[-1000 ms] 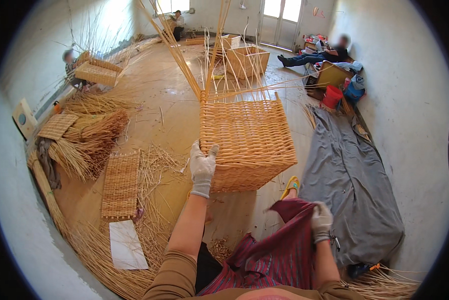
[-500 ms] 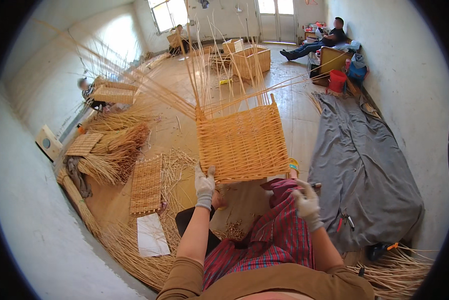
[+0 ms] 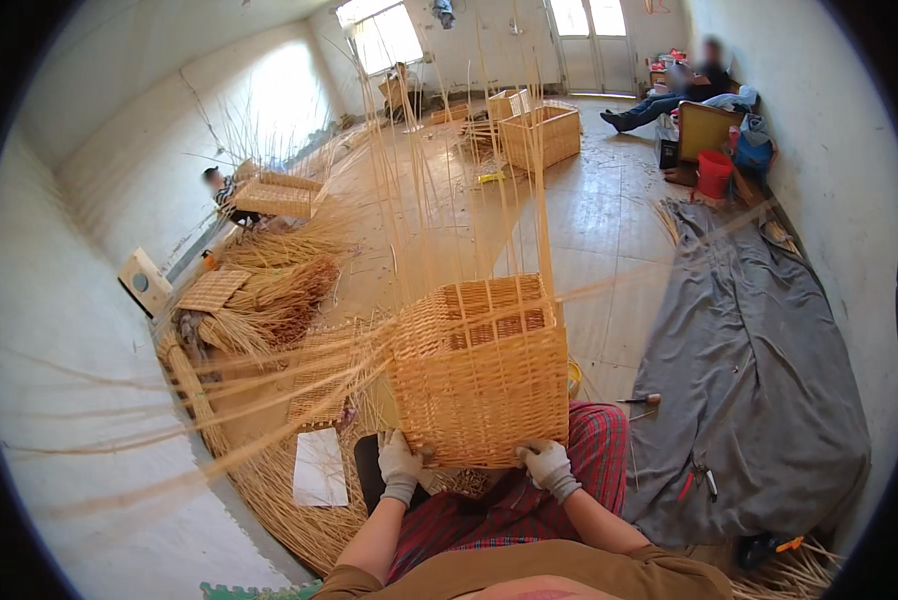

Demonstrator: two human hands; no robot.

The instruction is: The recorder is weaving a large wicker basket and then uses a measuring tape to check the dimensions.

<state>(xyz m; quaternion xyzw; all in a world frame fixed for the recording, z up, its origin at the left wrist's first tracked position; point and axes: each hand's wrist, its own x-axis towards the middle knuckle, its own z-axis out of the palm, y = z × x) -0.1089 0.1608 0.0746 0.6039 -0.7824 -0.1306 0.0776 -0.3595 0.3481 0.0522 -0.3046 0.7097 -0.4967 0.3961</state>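
Observation:
A woven wicker basket [image 3: 484, 395], box-shaped with its hollow inside showing, is tilted up in front of my lap. Long uncut canes stick out from its upper edges and sides. My left hand [image 3: 401, 466], in a pale work glove, grips its lower left corner. At the lower right corner, my gloved right hand [image 3: 549, 467] has its thumb on the near wall and its other fingers partly hidden. A wooden-handled tool [image 3: 647, 399] lies on a grey cloth [image 3: 759, 380] to my right, with pliers [image 3: 709, 484] nearer to me.
Loose canes [image 3: 279, 515] and a white sheet [image 3: 319, 470] lie at left, with bundled canes [image 3: 279, 290] beyond. Wicker boxes [image 3: 544, 138] stand at the back. A red bucket [image 3: 713, 174] is by the right wall. Other people sit along the walls.
The basket has turned from a flat side view so its hollow shows, and its canes have swung round. My right hand has moved left from beside the tool onto the basket's lower right corner.

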